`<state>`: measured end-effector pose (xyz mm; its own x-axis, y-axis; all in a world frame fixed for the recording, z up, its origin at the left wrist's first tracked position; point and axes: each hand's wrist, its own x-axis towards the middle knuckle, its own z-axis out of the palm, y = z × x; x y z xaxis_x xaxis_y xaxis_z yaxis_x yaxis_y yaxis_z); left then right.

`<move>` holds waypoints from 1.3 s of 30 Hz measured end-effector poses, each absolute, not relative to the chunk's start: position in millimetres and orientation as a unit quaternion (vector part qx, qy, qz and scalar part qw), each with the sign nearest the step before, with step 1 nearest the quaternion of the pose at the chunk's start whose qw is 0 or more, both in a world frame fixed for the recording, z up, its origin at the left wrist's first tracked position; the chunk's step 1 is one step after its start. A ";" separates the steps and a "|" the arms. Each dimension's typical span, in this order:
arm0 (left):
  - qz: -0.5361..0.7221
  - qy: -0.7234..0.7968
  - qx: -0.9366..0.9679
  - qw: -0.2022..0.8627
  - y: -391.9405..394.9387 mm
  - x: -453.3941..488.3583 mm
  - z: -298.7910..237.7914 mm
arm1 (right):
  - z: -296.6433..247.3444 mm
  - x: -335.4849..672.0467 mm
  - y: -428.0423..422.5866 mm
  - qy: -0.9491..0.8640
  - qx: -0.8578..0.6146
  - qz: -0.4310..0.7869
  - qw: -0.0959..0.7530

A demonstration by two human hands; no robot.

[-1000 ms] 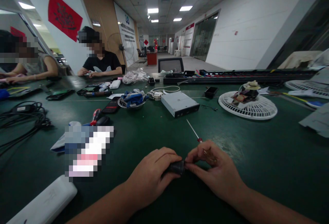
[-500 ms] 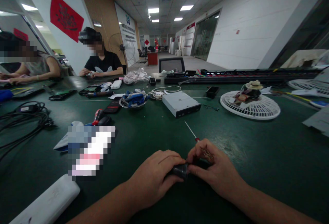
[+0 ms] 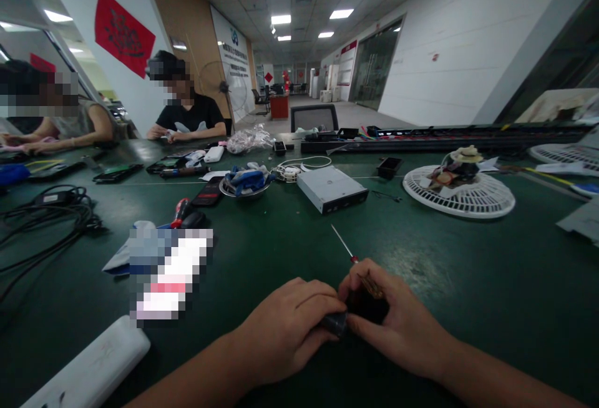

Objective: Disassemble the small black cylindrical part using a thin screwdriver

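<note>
My left hand point(image 3: 294, 327) is closed around a small dark plastic piece point(image 3: 336, 322), rounded in shape; its exact kind I cannot make out. Tucked in the curl of my right hand point(image 3: 397, 320) is a screwdriver point(image 3: 353, 259) with a red and amber see-through handle, its thin metal shaft pointing forward and left over the table. The thumb and fingertips of that same hand meet the near end of the dark piece. Whatever lies between the fingertips is hidden.
Ahead lies an optical disc drive point(image 3: 331, 187), with a bowl point(image 3: 246, 188) of blue and white cloth left of it. A white fan grille point(image 3: 461, 193) with a motor is at right. A white power strip point(image 3: 93, 364) lies near left. Two people sit at far left.
The screwdriver has swung slightly left and lower with my right hand. Both hands have shifted a little, and the dark piece is tilted further downward.
</note>
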<state>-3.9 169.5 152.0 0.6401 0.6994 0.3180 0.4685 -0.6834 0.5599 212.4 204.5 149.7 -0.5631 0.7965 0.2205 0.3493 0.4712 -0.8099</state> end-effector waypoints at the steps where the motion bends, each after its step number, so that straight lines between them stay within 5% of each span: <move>1: 0.269 0.326 0.881 0.212 169.4 -4.0 150.7 | 149.7 212.2 204.4 -0.806 -0.353 0.370 0.299; 11: 0.337 0.362 0.853 0.167 170.6 -2.4 143.6 | 149.8 212.7 204.8 -0.822 -0.327 0.355 0.303; 27: 0.405 0.532 0.725 0.165 178.6 -3.3 150.2 | 143.3 219.9 205.6 -0.700 -0.229 0.396 0.549; 39: 0.415 0.499 0.743 0.166 179.9 -3.8 145.8 | 135.5 220.7 209.7 -0.705 -0.291 0.445 0.469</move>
<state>-3.8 179.9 145.8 0.1580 0.8789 0.4501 0.6032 -0.4468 0.6607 220.7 209.7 135.5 -0.3902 0.8280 0.4027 -0.0061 0.4350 -0.9004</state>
